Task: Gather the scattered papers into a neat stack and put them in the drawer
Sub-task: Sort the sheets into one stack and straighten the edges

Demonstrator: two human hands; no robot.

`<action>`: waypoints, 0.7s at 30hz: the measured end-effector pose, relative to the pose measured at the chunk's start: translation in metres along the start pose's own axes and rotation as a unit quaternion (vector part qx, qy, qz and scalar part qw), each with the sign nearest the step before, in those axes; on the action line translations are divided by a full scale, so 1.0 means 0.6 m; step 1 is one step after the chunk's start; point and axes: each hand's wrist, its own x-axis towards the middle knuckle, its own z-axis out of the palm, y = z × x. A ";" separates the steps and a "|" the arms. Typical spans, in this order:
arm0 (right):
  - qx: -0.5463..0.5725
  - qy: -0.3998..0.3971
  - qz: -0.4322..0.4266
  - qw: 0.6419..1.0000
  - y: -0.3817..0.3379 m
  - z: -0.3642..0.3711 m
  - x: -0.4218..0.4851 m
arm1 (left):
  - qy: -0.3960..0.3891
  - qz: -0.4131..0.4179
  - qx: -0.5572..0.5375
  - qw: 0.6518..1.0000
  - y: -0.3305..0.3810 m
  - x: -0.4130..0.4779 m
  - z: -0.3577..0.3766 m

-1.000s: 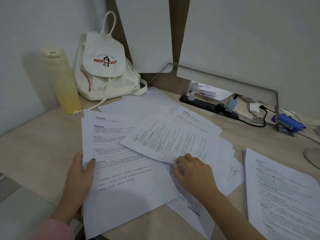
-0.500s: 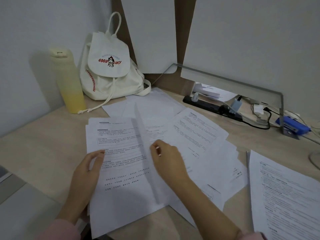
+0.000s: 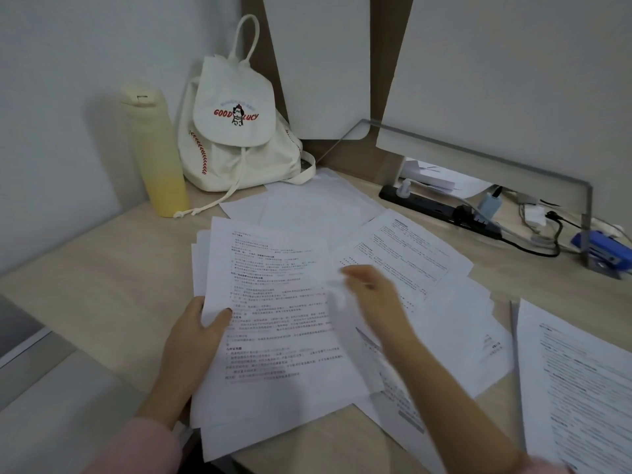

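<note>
**Several sheets piled at the left hand, others loose around it**

Four things stand at the back of the desk (image 3: pixel 85 268): a yellow bottle (image 3: pixel 154 148) in the far left corner; a white drawstring bag (image 3: pixel 236 131) just beside it; a black power strip (image 3: pixel 441 210) to the right; a blue stapler (image 3: pixel 602 248) at the far right edge. The bag's cord trails towards the blank sheets (image 3: pixel 307 206) behind the stack (image 3: pixel 273 319).

The stack lies near the front edge, unevenly squared; its long axis runs from the person towards the back wall, headings at the far end. The left hand (image 3: pixel 198 333) grips its left edge, thumb on top and fingers underneath. The right hand (image 3: pixel 372 292) is over the stack's right side; it is blurred, so I cannot tell whether it holds anything. Printed loose sheets (image 3: pixel 410 254) fan out askew to the right, partly under that arm; a second pile (image 3: pixel 574 388) lies apart at the right.
</note>
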 end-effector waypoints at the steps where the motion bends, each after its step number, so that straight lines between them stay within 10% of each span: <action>1: 0.024 0.064 0.034 0.997 0.007 -0.034 0.008 | 0.002 -0.002 -0.004 1.000 -0.003 0.001 0.000; 5: 0.105 0.179 0.211 0.955 0.051 -0.136 0.034 | 0.011 0.006 -0.003 1.000 -0.009 0.003 0.001; 12: 0.354 0.150 0.311 0.870 0.068 -0.182 0.037 | -0.006 0.022 -0.021 1.000 -0.014 0.003 0.001; 17: 0.192 0.123 0.226 0.947 0.072 -0.149 0.047 | -0.029 0.007 -0.041 0.999 -0.011 0.003 -0.004; 21: 0.205 0.260 0.120 0.936 0.069 -0.167 0.063 | -0.039 0.008 -0.055 0.998 -0.009 0.004 -0.009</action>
